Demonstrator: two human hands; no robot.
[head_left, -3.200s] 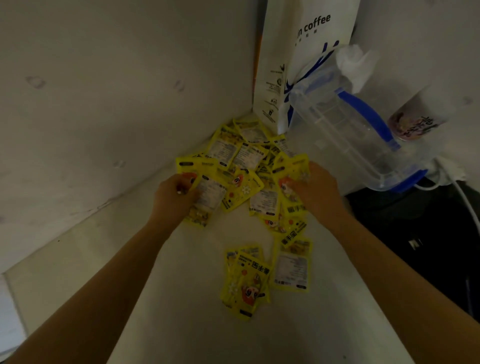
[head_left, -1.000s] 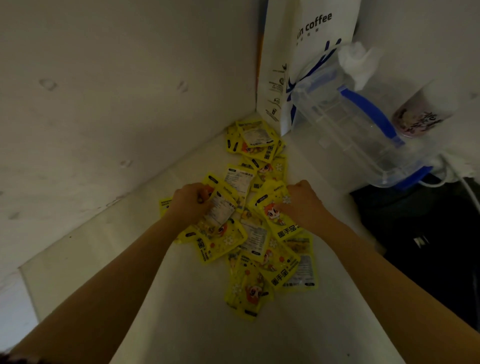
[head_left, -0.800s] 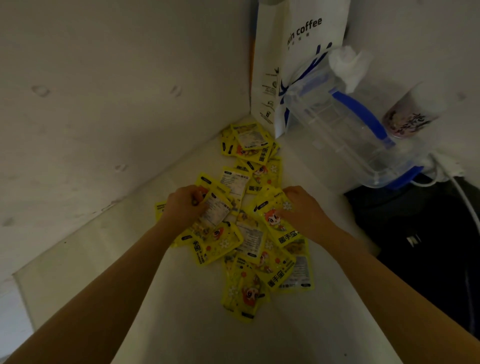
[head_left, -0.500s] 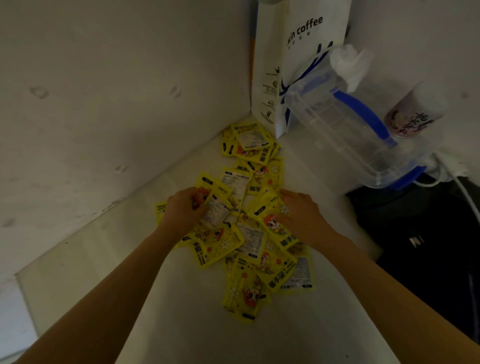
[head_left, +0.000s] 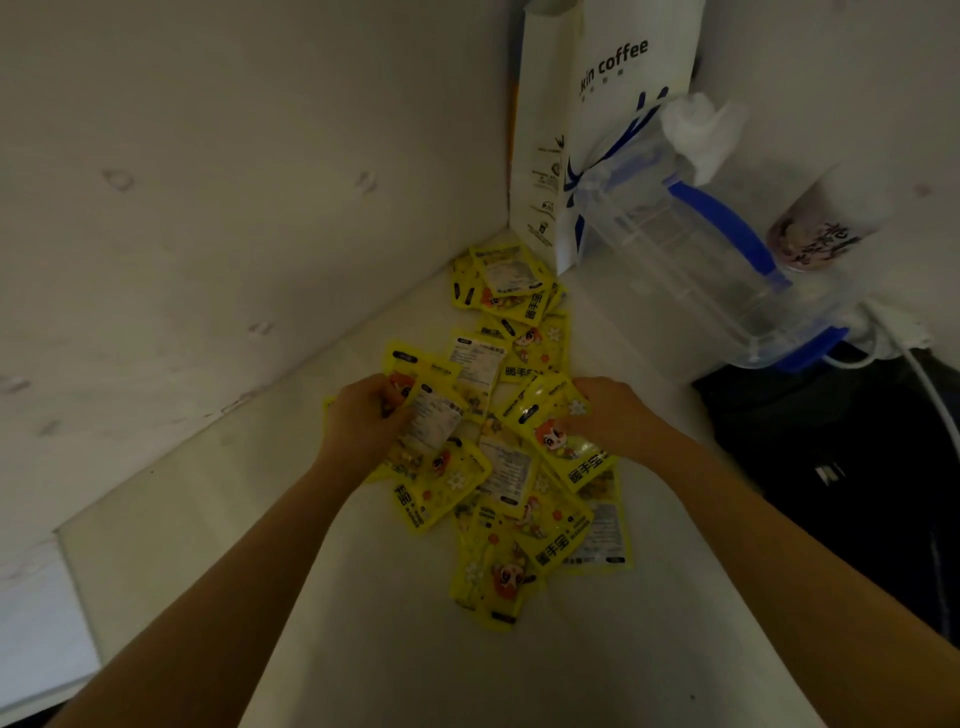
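Note:
Several yellow snack packets (head_left: 511, 467) lie scattered on a white table (head_left: 395, 654) that runs into a wall corner. My left hand (head_left: 361, 421) grips a packet with a white label (head_left: 434, 418) at the pile's left side, fingers curled round its edge. My right hand (head_left: 610, 415) holds another yellow packet with a cartoon figure (head_left: 558, 439) at the right side. A small heap of packets (head_left: 506, 283) lies further back in the corner.
A white paper coffee bag (head_left: 597, 119) stands in the corner. A clear plastic box with blue clips (head_left: 696, 270) leans tilted beside it, with a crumpled tissue (head_left: 701, 130) on top and a cup (head_left: 821, 228) behind. A dark bag (head_left: 852, 467) and white cable (head_left: 930, 384) lie right.
Both hands have pulled packets from the corner toward the near pile since the oldest frame. Over the last second they have stayed nearly still, each holding its packet.

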